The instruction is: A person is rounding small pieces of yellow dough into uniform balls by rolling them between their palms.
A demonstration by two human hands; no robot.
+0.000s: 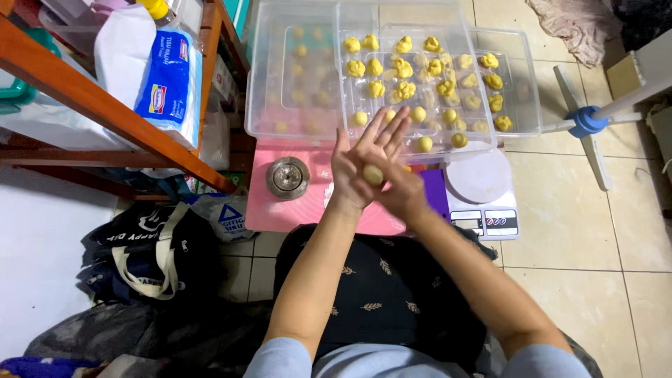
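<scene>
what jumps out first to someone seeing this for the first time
At centre, the left hand and right hand press a small yellow dough ball between their palms. Just beyond them, a clear plastic tray holds rows of yellow dough pieces. Below it lie a pink mat with a round metal mould, and a white kitchen scale at right.

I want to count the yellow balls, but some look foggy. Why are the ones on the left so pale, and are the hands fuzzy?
Head view: the pale dough pieces sit behind a cloudy clear plastic lid, which dulls them; those in the open tray look sharp. The left hand and right hand are slightly motion-blurred around the dough ball. Edges bend from the wide lens.
</scene>
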